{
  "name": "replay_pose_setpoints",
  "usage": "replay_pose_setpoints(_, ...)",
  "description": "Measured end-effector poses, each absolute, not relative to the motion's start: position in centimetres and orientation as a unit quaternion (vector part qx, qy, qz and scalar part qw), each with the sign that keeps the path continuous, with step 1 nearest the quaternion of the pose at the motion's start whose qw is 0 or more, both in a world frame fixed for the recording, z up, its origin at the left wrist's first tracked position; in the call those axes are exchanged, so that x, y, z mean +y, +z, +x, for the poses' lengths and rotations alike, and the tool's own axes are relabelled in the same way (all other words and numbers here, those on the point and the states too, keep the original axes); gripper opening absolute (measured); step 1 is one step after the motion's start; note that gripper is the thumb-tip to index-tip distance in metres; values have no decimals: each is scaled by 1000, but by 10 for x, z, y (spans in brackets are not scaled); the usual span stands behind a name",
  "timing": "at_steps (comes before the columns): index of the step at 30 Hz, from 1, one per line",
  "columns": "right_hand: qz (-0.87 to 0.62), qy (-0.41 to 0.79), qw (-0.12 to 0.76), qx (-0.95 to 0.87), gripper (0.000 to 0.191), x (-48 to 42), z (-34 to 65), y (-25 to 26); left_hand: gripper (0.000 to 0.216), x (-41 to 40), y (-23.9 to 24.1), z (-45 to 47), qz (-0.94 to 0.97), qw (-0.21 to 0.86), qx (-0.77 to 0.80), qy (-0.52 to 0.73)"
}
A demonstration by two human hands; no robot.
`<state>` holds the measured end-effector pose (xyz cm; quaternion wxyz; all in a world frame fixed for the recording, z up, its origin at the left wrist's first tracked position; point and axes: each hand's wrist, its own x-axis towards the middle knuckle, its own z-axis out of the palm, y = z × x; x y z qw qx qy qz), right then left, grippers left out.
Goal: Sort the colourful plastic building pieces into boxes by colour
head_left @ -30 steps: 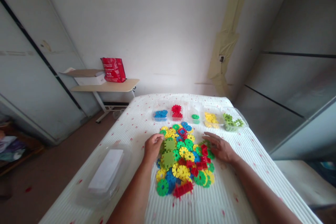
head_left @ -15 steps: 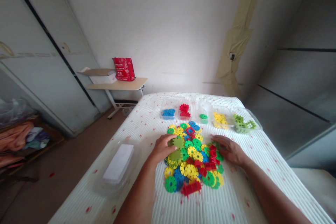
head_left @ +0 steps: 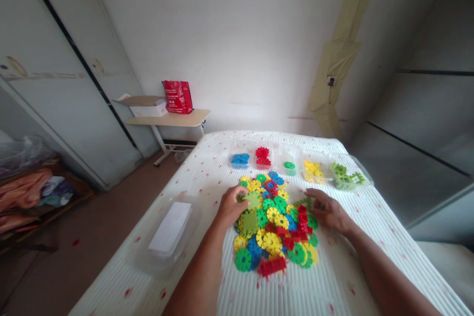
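A heap of plastic gear-shaped and square building pieces [head_left: 272, 227] in red, yellow, green and blue lies on a white ribbed bedcover [head_left: 259, 286]. My left hand [head_left: 230, 206] rests at the heap's left edge with its fingers curled on a light green square piece [head_left: 253, 201]. My right hand [head_left: 328, 211] is at the heap's right edge, its fingers bent around a green piece [head_left: 306, 203].
Clear trays at the far end hold sorted pieces: blue [head_left: 240, 159], red [head_left: 262, 156], green [head_left: 289, 166], yellow [head_left: 312, 169], light green [head_left: 346, 176]. A clear lidded box [head_left: 171, 231] sits at left. A side table [head_left: 168, 119] with a red bag [head_left: 177, 97] stands by the wall.
The camera view has shifted to the left. My left hand has closed on the light green square piece, and my right hand has curled in at the heap's right edge.
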<state>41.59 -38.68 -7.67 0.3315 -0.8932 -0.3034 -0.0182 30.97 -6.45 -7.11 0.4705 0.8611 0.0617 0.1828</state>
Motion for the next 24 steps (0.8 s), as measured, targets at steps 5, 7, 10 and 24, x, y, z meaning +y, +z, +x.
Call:
replay_pose_setpoints(5,-878,-77,333,-335,36,-363,395,-51,19,-62,-77,314,817,545,66,176)
replay_pose_setpoints(7,-861,-64,313,-395,32,-340,377,-39,18,-62,-78,315,792,584,74,164)
replay_pose_setpoints(10,-823,-44,271,-497,34,-299,349,-25,19,-61,-77,316,752,637,95,144)
replay_pose_setpoints(24,-840,3,121,-529,42,-243,329,-27,33,-53,-72,315,682,712,115,121)
